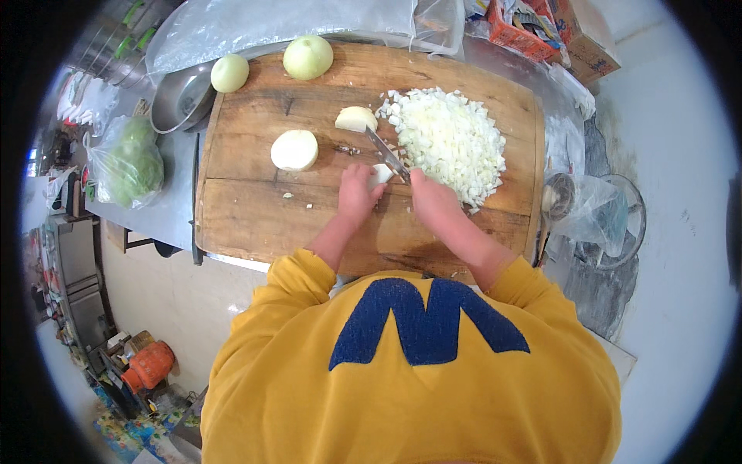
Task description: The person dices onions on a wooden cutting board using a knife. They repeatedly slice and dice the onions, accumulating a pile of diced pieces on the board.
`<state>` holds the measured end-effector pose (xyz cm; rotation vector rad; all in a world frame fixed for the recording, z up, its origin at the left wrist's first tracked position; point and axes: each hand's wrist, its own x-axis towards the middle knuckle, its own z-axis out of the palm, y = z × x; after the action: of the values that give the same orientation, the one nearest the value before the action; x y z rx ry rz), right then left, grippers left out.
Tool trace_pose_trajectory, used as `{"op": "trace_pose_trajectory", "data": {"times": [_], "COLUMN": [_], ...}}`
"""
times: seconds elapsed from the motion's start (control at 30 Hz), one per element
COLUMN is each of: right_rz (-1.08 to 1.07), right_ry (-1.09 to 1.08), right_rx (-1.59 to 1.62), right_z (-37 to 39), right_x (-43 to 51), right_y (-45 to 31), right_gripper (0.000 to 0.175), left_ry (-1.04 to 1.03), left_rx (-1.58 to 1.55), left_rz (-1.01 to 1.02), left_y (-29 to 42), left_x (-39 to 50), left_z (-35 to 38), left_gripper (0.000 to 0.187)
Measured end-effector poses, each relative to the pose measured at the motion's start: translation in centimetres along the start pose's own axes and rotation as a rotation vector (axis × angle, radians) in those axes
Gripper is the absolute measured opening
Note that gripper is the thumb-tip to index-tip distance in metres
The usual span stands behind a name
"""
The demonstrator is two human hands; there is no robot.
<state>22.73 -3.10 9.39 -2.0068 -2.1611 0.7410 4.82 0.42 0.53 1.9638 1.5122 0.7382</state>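
A wooden cutting board (249, 223) lies before me. My left hand (356, 187) grips a white onion piece (381, 174) against the wood. In my right hand (430, 196) is a kitchen knife (385, 152), its blade pointing away to the upper left, beside that piece. Just beyond the blade tip rests a cut onion portion (355, 119). To its left is an onion half (294, 150). A large heap of diced onion (455, 142) spreads over the board's right side. Two peeled onions, one large (308, 57) and one smaller (229, 73), sit along the far left edge.
Left of the board stand a metal bowl (184, 98) and a plastic bag of green vegetables (130, 162). Plastic sheeting (290, 20) borders the far side. An orange basket (519, 35) and a cardboard box (585, 43) occupy the far right. An orange gas cylinder (149, 366) is at lower left.
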Motion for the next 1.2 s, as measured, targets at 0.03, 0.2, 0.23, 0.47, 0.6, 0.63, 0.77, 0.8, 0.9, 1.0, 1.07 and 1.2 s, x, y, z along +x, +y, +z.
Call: {"op": "trace_pose_trajectory", "data": {"times": [0.03, 0.2, 0.23, 0.47, 0.6, 0.63, 0.77, 0.8, 0.9, 1.0, 1.07, 1.2], "right_rz": [0.019, 0.014, -0.031, 0.010, 0.006, -0.005, -0.010, -0.019, -0.048, 0.005, -0.072, -0.065], "right_ry": [-0.074, -0.164, -0.118, -0.117, -0.156, -0.145, -0.134, -0.049, -0.080, -0.188, -0.110, -0.061], "right_rx": [-0.009, -0.068, -0.059, -0.019, -0.049, -0.042, -0.001, 0.005, 0.076, -0.025, -0.034, 0.023], "right_z": [0.0, 0.8, 0.7, 0.4, 0.4, 0.3, -0.1, -0.2, -0.2, -0.1, 0.0, 0.6], "right_x": [0.0, 0.8, 1.1, 0.6, 0.8, 0.8, 0.7, 0.7, 0.6, 1.1, 1.2, 0.8], "right_y": [-0.1, -0.1, 0.2, 0.4, -0.3, -0.4, -0.3, -0.2, -0.4, -0.4, -0.3, -0.2], "right_gripper": [0.018, 0.020, 0.020, 0.018, 0.017, 0.015, 0.015, 0.016, 0.014, 0.012, 0.011, 0.012], "left_ry": [-0.005, -0.004, 0.015, 0.032, -0.006, -0.036, 0.033, 0.054, 0.049, 0.026, 0.042, 0.062], "left_rx": [0.002, -0.008, -0.024, 0.113, 0.143, 0.161, 0.042, 0.030, 0.043, 0.048, 0.049, 0.076], "left_rz": [-0.004, -0.010, -0.014, 0.075, 0.112, 0.104, 0.078, 0.059, 0.049, 0.099, 0.113, 0.094], "left_y": [0.0, 0.3, 0.4, -0.1, -0.9, -0.9, -0.7, -0.7, -0.7, -0.9, -0.9, -0.5], "left_x": [-0.1, -0.2, -0.3, -1.2, -0.3, -0.2, -1.1, -1.1, -1.2, -0.9, -0.7, -0.5], "left_z": [0.0, -0.2, -0.2, 0.1, 0.3, 0.2, 0.1, 0.1, 0.1, 0.0, -0.1, -0.2], "left_gripper": [0.032, 0.035, 0.037, 0.046, 0.046, 0.046, 0.044, 0.044, 0.041, 0.038, 0.038, 0.039]}}
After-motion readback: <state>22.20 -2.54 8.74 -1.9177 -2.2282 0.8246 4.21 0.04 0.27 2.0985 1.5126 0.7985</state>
